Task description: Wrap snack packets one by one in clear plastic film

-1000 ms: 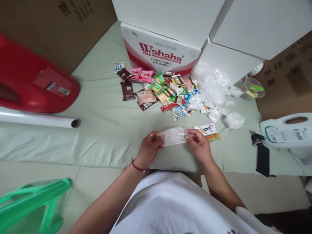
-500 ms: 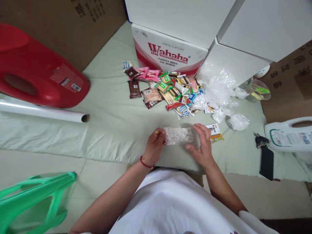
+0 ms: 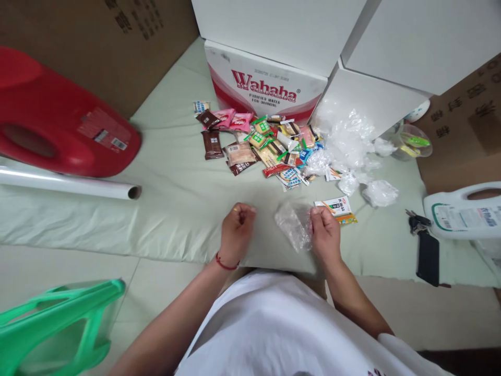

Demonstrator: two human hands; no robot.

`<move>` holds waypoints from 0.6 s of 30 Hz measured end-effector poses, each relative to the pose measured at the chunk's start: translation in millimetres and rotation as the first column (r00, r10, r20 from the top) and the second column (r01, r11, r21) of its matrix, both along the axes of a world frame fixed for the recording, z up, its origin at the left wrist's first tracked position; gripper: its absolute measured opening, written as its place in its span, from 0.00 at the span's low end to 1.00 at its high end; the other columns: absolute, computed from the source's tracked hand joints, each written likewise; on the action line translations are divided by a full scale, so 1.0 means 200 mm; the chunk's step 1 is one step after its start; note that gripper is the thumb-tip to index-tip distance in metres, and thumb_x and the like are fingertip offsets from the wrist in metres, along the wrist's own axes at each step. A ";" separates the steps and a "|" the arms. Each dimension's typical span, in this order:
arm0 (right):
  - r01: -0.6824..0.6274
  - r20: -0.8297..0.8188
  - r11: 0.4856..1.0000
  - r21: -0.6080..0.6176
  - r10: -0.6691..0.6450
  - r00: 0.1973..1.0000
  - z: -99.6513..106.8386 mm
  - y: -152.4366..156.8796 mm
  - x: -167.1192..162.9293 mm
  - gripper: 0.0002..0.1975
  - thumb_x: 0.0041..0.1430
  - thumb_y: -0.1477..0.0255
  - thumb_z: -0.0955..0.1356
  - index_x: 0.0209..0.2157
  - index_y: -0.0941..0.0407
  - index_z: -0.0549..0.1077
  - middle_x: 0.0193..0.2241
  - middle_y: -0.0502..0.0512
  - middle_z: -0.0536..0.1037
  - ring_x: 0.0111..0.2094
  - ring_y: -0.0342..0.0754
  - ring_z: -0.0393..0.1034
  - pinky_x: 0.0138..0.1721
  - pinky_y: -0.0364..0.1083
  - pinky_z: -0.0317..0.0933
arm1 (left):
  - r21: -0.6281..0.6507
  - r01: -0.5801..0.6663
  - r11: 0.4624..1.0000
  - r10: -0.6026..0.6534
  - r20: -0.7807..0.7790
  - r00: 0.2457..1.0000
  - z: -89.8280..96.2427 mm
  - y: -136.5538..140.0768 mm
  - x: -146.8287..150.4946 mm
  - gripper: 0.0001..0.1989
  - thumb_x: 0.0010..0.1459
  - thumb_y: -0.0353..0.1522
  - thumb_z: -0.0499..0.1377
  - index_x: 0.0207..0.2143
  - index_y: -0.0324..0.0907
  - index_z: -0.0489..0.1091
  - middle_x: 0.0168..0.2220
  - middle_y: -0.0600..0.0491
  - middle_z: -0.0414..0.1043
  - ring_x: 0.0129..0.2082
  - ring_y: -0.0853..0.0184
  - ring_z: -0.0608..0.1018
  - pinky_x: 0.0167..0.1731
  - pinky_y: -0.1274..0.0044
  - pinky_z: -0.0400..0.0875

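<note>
A crumpled clear plastic bag (image 3: pixel 293 224) hangs from the fingers of my right hand (image 3: pixel 326 232), pinched at its right edge. To the left of it, apart from the bag, my left hand (image 3: pixel 237 232) is curled with thumb and fingertips together; whether anything small is between them cannot be made out. Just behind my right hand lies a white and orange snack packet (image 3: pixel 338 208). Farther back is a loose pile of wrapped snacks (image 3: pixel 274 149) in several colours. Clear plastic bags (image 3: pixel 344 136) are heaped to the right of that pile.
A Wahaha carton (image 3: pixel 266 86) stands behind the snacks. At left are a red jug (image 3: pixel 74 125) and a white roll (image 3: pixel 66 183), with a green stool (image 3: pixel 74 318) below. A white bottle (image 3: pixel 465 214), keys, a black phone (image 3: pixel 428 258) and a clear cup (image 3: pixel 413 143) are at right.
The plastic bag has passed from my left hand to my right, which has closed on its edge. My left hand has let go and moved slightly left.
</note>
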State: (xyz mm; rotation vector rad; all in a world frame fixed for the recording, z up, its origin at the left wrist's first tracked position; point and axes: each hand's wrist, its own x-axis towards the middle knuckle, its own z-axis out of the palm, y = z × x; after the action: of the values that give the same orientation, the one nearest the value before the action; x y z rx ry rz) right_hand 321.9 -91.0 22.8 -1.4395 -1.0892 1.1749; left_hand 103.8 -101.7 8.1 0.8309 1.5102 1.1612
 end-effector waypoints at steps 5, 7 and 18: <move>-0.124 -0.181 0.992 0.011 0.124 0.976 0.00 -0.12 -0.15 0.22 0.69 0.48 0.68 0.33 0.53 0.70 0.21 0.44 0.66 0.20 0.41 0.54 0.22 0.42 0.50 | -0.090 0.324 0.942 -0.220 0.566 0.794 0.09 -0.11 0.19 0.33 0.53 0.60 0.67 0.49 0.46 0.71 0.44 0.50 0.78 0.40 0.62 0.80 0.34 0.73 0.75; -0.235 -0.209 0.972 -0.008 0.228 0.951 0.00 -0.15 -0.20 0.23 0.68 0.48 0.69 0.32 0.53 0.70 0.20 0.44 0.65 0.20 0.41 0.55 0.23 0.42 0.51 | -0.037 0.335 0.941 -0.215 0.701 0.680 0.11 -0.12 0.26 0.35 0.51 0.59 0.70 0.49 0.44 0.74 0.45 0.48 0.79 0.45 0.60 0.80 0.41 0.71 0.76; 0.092 -0.177 0.993 -0.072 -0.103 0.979 0.06 -0.07 -0.09 0.23 0.62 0.45 0.71 0.35 0.52 0.71 0.20 0.43 0.64 0.19 0.41 0.50 0.19 0.44 0.46 | -0.105 0.312 0.944 -0.104 0.803 0.586 0.08 -0.07 0.20 0.20 0.42 0.34 0.79 0.36 0.39 0.78 0.33 0.52 0.79 0.32 0.69 0.78 0.37 0.77 0.72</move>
State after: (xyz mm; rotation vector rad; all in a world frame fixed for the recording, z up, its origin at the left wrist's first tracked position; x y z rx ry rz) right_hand 304.1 -104.8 35.7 -1.3893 -0.8538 1.2529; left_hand 143.1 -115.1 24.3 0.2271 0.7378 0.9427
